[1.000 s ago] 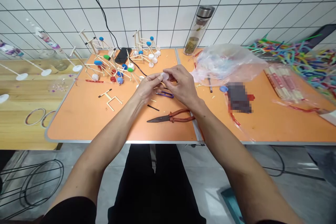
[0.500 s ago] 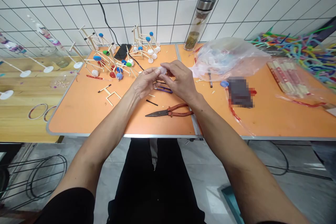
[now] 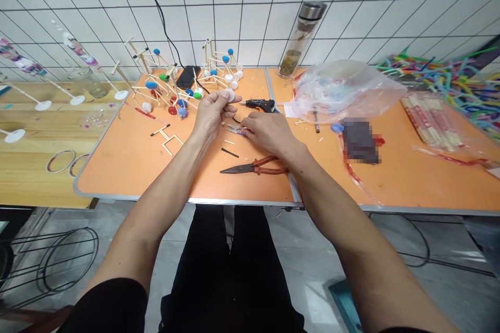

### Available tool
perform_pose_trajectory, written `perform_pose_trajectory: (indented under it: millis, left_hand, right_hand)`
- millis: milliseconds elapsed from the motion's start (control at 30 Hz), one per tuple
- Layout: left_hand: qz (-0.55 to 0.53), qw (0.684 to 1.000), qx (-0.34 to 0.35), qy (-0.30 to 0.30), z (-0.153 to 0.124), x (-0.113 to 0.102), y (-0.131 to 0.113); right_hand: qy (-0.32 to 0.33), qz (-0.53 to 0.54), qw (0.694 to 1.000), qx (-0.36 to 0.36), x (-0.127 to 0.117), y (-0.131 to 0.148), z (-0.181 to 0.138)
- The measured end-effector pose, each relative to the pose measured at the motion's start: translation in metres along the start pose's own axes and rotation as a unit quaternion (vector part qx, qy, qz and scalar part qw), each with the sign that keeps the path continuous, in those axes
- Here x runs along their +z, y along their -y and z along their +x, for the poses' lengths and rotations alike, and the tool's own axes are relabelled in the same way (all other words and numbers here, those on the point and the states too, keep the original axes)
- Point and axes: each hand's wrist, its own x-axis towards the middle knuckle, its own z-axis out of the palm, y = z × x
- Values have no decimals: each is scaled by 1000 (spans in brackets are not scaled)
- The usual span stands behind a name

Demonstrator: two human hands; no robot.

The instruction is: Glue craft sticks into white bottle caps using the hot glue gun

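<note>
My left hand (image 3: 213, 112) pinches a small white disc (image 3: 229, 95), which looks like a bottle cap, between thumb and fingers above the table. To its right and lower down, my right hand (image 3: 269, 127) has its fingers closed on the handle end of small scissors (image 3: 236, 129), whose blades point left; the palm hides part of them. Just beyond the right hand lies a black hot glue gun (image 3: 260, 105) with its nozzle to the left. Red-handled long-nose pliers (image 3: 253, 167) rest on the table nearer to me, beside a short black strip (image 3: 230, 152).
Stick figures with coloured caps (image 3: 167, 83) crowd the back left around a phone (image 3: 188, 77). A bent stick frame (image 3: 167, 138) lies in front. A glass bottle (image 3: 295, 47), a plastic bag (image 3: 344, 88), bundled sticks (image 3: 429, 119) and colourful pipe cleaners (image 3: 461, 83) stand rightward.
My hands have come apart. The white disc stays in my left hand; my right hand has moved down onto the scissors, and the glue gun now shows between them.
</note>
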Motion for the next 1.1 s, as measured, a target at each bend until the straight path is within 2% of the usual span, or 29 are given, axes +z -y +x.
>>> perform_pose_trajectory:
  millis: [133,300,633,800,1100]
  left_hand:
    - [-32,999,-21,7,-2,2,-2]
    - [-70,996,-52,35,-4,1,-4]
    - [-124,989,-54,52,-3,-7,-6]
    - [-147,986,-49,64,-3,-8,-7]
    - [-164,984,-36,52,-2,-12,-9]
  right_hand:
    - [67,-45,997,1,3,10,1]
    - [83,-58,995,6,8,13,2]
    - [128,-47,991,13,-8,24,-6]
    - [108,-33,994,7,-5,23,-5]
    - [58,-23,998,18,-8,27,-7]
